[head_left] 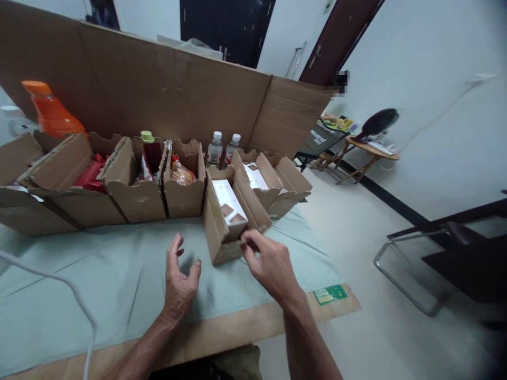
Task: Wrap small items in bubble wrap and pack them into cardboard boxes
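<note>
My right hand pinches the near end of a white and brown box that lies in an open cardboard bin pulled forward from the row. My left hand hovers over the pale green cloth just left of that bin, fingers apart and curled, holding nothing.
A row of cardboard bins holds red packets, snacks and boxes. Two water bottles stand behind them, an orange bottle at far left. A tall cardboard wall backs the table. A white cable crosses the left. Chairs stand at right.
</note>
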The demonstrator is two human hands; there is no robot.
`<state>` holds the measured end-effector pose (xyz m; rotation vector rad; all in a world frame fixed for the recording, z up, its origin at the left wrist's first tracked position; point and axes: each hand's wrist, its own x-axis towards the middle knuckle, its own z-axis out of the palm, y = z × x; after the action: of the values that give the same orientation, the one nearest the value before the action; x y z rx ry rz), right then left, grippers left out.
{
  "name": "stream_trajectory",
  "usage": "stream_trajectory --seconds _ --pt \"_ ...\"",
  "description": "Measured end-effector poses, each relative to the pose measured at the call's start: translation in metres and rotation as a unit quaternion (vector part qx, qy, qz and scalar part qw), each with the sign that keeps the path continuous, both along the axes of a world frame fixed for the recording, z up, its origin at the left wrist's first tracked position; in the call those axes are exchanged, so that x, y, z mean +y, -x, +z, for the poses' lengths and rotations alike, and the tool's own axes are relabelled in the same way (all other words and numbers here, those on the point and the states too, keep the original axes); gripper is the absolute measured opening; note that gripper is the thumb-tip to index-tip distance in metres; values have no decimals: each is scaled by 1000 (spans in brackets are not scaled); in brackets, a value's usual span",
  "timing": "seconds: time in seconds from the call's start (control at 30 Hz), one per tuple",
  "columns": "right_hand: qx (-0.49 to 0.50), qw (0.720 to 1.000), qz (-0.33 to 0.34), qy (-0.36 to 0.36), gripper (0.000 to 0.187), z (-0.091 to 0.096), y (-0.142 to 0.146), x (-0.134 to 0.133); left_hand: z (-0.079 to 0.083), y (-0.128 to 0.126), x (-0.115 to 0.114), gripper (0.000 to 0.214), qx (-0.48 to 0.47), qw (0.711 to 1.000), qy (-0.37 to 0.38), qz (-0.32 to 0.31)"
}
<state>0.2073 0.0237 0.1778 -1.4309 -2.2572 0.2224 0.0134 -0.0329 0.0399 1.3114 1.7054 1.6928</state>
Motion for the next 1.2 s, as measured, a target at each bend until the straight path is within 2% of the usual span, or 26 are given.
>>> stream_trajectory --seconds 0.07,0.13,0.2,0.27,0.3,0.33,0.4,0.5,0.57,0.7,0.77,0.83,0.93,1.0,1.07,1.13,1.2 --pt "37 999 14 -13 22 -4 -47 -44 7 5 -8 70 -22 1000 13 0" --pt "82 996 0 -32 29 -11 -94 -80 13 7 -15 72 -34 999 24 -14" --pt "138 986 -80 -40 49 -23 -131 -104 16 5 -19 75 -37 998 26 -48" --pt "193 971 -139 2 73 -39 -152 -119 16 -3 -20 76 -42 993 33 -104" --pt "213 965 -151 33 78 -49 -155 -123 15 -8 -21 74 -48 989 41 -136" --pt "223 961 -153 63 77 -58 -153 -125 13 -14 -22 70 -56 983 50 -166" --pt "223 958 -153 94 60 -74 -136 -122 9 -21 -25 63 -69 976 63 -195" --pt "219 960 -146 92 43 -83 -90 -106 4 -13 -33 54 -75 985 76 -139" --pt "230 963 -106 95 44 -80 -53 -87 5 9 -37 49 -77 991 84 -67" --pt "269 956 8 113 48 -72 22 -36 13 79 -29 38 -65 995 58 46" --pt "290 948 55 121 50 -75 53 -13 16 112 -20 41 -71 994 52 61" --pt "294 943 79 135 55 -84 74 1 15 136 -13 49 -87 992 75 48" --pt "282 942 73 167 61 -103 87 8 7 152 -11 59 -92 989 112 24" --pt "283 939 59 188 63 -114 87 7 -1 152 -14 59 -76 990 119 23" --pt "279 938 53 200 64 -116 83 5 -7 149 -17 57 -63 990 125 30" --pt "272 946 43 169 63 -104 74 5 -10 144 -19 59 -68 989 122 37" --pt "263 960 27 88 61 -77 64 6 -12 142 -20 63 -84 990 109 39"
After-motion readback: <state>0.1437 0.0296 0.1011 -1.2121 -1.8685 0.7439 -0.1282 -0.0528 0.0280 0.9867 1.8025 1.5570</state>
